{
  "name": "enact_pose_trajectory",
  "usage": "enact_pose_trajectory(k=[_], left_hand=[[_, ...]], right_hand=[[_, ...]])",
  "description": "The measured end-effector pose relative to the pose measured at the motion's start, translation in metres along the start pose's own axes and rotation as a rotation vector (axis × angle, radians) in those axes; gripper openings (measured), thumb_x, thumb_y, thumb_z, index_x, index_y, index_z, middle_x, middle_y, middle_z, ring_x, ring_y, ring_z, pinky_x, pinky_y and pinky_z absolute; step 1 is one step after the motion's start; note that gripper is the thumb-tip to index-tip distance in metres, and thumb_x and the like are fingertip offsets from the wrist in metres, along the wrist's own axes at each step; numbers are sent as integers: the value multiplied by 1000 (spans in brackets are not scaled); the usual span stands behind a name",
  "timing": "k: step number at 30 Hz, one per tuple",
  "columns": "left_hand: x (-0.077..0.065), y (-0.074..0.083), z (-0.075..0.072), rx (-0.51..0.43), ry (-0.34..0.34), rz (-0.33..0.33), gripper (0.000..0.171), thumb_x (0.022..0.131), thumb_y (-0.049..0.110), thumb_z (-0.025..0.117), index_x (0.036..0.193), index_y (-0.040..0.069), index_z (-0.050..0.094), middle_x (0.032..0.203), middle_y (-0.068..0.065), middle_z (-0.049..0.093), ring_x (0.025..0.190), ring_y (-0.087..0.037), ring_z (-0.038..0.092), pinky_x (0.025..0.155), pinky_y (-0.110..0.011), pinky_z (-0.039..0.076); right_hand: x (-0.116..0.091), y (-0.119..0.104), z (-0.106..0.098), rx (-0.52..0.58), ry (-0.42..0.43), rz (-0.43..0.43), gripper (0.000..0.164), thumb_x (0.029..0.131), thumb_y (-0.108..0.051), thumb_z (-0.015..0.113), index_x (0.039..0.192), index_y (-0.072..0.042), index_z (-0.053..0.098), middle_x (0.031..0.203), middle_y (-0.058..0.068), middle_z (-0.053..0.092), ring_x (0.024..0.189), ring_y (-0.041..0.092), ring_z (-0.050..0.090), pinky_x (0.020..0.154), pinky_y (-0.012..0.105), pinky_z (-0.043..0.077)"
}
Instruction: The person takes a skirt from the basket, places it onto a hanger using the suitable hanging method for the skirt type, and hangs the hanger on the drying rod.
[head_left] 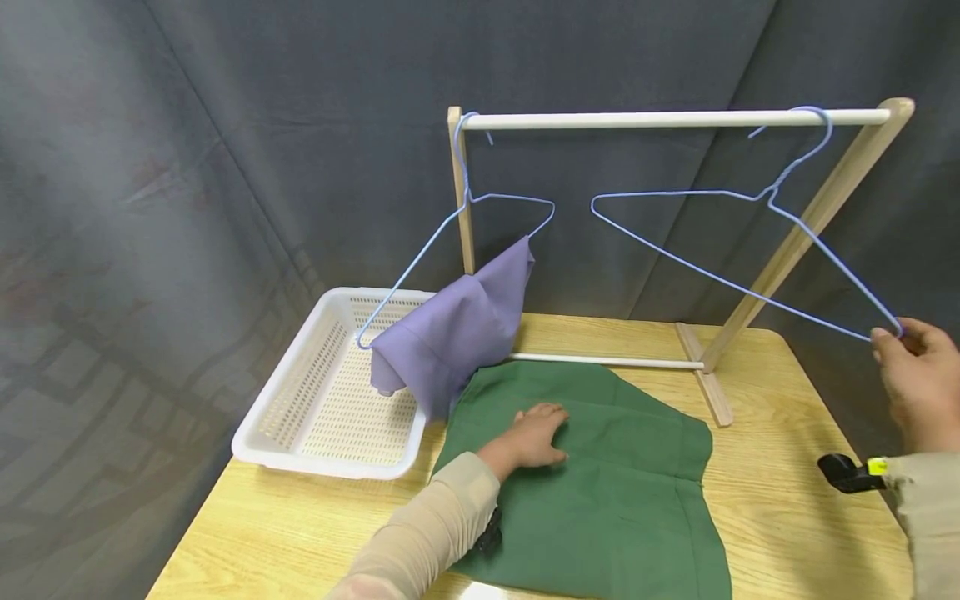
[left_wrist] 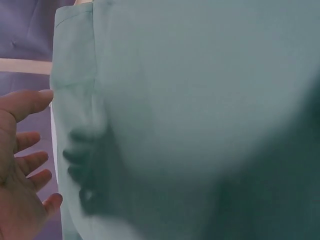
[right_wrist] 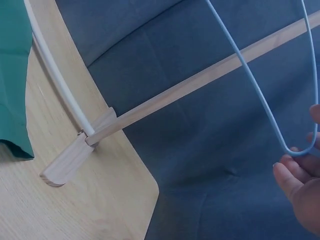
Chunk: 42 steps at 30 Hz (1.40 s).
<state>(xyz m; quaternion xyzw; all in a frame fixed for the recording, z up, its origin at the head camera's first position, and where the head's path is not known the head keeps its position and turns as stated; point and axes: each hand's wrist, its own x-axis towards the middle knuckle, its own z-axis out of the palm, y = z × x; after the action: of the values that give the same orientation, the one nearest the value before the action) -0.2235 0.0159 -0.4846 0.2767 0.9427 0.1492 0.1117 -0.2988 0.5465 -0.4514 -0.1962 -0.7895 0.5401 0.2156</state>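
In the head view my right hand point(head_left: 926, 375) pinches the lower right corner of a blue wire hanger point(head_left: 690, 267), whose hook sits over the rack's white top rod. The right wrist view shows my right hand point(right_wrist: 305, 185) with thumb and fingers about the hanger's bent end point(right_wrist: 272, 120). My left hand point(head_left: 536, 435), fingers spread, is over a green cloth point(head_left: 600, 467) lying on the table. The left wrist view has my left hand point(left_wrist: 22, 165) at the cloth's point(left_wrist: 175, 100) edge, casting a shadow on it. A purple cloth point(head_left: 465, 325) drapes over a second blue hanger point(head_left: 420, 254).
A white perforated basket point(head_left: 258, 417) stands on the wooden table point(head_left: 225, 517) at left, partly behind the purple cloth. The rack has a white top rod point(head_left: 600, 122), a slanted wooden post point(head_left: 802, 242) at right and a wooden foot point(head_left: 705, 375). Dark grey curtain point(head_left: 300, 167) hangs behind.
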Motion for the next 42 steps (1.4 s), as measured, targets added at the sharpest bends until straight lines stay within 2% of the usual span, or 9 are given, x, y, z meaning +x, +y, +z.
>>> enact_pose_trajectory(k=[3, 8, 10, 12, 16, 26, 30, 34, 42], left_hand=[[-1, 2, 3, 13, -2, 16, 61, 75, 36, 63, 127, 13, 41, 131, -3, 36, 122, -17, 28, 91, -40, 29], [-4, 6, 4, -16, -46, 50, 65, 74, 39, 64, 129, 14, 38, 133, -1, 34, 123, -17, 26, 93, -44, 26], [-5, 8, 4, -21, -67, 65, 66, 74, 40, 63, 130, 14, 37, 134, -1, 32, 123, -17, 25, 94, -43, 26], [-6, 11, 5, -18, -84, 75, 67, 74, 41, 63, 130, 15, 36, 135, -1, 31, 123, -17, 24, 94, -41, 25], [-8, 15, 8, -6, -106, 81, 68, 74, 43, 63, 131, 17, 36, 135, 0, 30, 123, -16, 25, 94, -40, 25], [-16, 23, 23, 17, -163, 120, 70, 73, 49, 61, 131, 20, 35, 135, 3, 30, 123, -14, 25, 95, -41, 26], [-19, 25, 29, 24, -189, 131, 71, 72, 52, 59, 131, 22, 34, 135, 5, 29, 123, -13, 24, 96, -41, 25], [-20, 26, 32, 36, -209, 148, 72, 72, 55, 58, 132, 24, 33, 135, 6, 28, 124, -11, 23, 96, -40, 25], [-19, 32, 36, 18, -274, 176, 72, 72, 57, 56, 132, 28, 31, 136, 8, 27, 124, -9, 21, 96, -38, 24]], right_hand=[[-34, -42, 7, 19, 0, 45, 33, 82, -26, 58, 114, -24, 49, 86, -13, 46, 67, -3, 46, 44, 16, 37], [-77, -91, 20, 178, -35, -8, 7, 84, -21, 55, 90, -20, 52, 75, -13, 53, 63, -3, 51, 56, 10, 41], [-88, -103, 24, 229, -54, -17, 5, 85, -18, 54, 89, -15, 52, 72, -13, 56, 62, -3, 53, 56, 9, 41], [-99, -119, 26, 162, -108, -10, 4, 87, -20, 50, 91, -19, 48, 71, -19, 55, 62, -6, 52, 56, 9, 39], [-116, -141, 29, 177, -216, -37, 1, 88, -21, 48, 89, -21, 49, 66, -22, 57, 57, -7, 54, 47, 9, 37], [-121, -135, 28, 601, -499, -58, 14, 85, -14, 50, 84, -3, 58, 74, 3, 63, 66, 12, 62, 52, 25, 50], [-125, -132, 29, 856, -648, -16, 21, 89, -2, 39, 87, 7, 59, 79, 16, 62, 74, 23, 62, 59, 32, 50], [-127, -128, 30, 1025, -775, 32, 32, 92, 2, 26, 91, 13, 57, 85, 24, 60, 81, 30, 60, 67, 36, 49], [-132, -126, 31, 1190, -799, 178, 34, 92, 0, 25, 94, 15, 56, 87, 28, 57, 87, 35, 57, 75, 39, 45]])
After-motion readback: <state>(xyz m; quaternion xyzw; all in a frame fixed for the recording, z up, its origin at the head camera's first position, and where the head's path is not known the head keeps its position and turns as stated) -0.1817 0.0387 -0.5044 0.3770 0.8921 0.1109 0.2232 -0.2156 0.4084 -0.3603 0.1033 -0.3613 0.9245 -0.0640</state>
